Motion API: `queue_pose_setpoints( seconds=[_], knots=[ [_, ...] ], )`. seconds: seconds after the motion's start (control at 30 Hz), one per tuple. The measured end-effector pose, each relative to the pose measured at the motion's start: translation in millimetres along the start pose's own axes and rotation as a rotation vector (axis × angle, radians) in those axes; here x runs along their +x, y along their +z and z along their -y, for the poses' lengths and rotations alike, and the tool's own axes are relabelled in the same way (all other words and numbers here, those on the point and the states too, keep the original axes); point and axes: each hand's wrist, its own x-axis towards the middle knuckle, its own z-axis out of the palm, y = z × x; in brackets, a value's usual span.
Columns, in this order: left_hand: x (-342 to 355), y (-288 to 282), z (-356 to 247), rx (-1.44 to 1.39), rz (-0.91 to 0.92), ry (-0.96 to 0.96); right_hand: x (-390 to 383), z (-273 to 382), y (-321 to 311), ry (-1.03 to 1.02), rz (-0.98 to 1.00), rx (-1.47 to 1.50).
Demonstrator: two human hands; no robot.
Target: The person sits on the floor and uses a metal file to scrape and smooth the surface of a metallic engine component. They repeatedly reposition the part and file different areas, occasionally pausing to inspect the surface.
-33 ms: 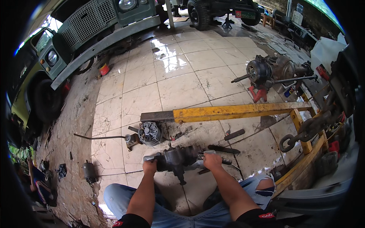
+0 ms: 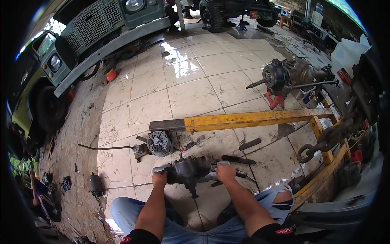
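Nothing has shifted since the earlier picture: both hands grip the same dark, greasy gearbox-like casting [image 2: 187,171] just as before. That casting lies on the tiled floor [image 2: 191,93] in front of the person's jeans-clad knees, and every place below is told from it. At its left end, the left hand [image 2: 159,179] is closed in a fist around a pale metal stub. At its right end, the right hand [image 2: 226,172] is wrapped shut over the top of the casting's light-coloured shaft housing. Just beyond the casting, slightly left, sits a round finned alternator [image 2: 159,143], with a thin bent rod [image 2: 105,148] stretching further left. Beyond and to the right runs a long yellow steel beam [image 2: 252,119]. A black-handled tool [image 2: 239,160] lies just right of the casting. Far beyond, at the upper left, stands a green off-road vehicle [image 2: 101,28].
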Motion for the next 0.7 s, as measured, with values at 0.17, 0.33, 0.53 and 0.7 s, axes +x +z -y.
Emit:
queue_pose_setpoints(
  seconds=[0.17,0.33,0.53,0.7],
  knots=[
    [10.2,4.2,-3.6,-0.038,0.078,-0.124,2.8,9.3,17.4,-0.069,-0.018,-0.004],
    [24.6,0.3,6.5,0.028,0.099,-0.127,3.7,-1.5,16.0,0.002,-0.012,0.077],
    [37.2,-16.5,-10.5,0.166,0.296,-0.241,0.7,2.8,26.3,0.0,0.014,0.024],
    [12.9,-26.5,-44.5,0.278,0.265,-0.188,0.3,-15.7,27.9,0.115,-0.021,0.049]
  ],
)
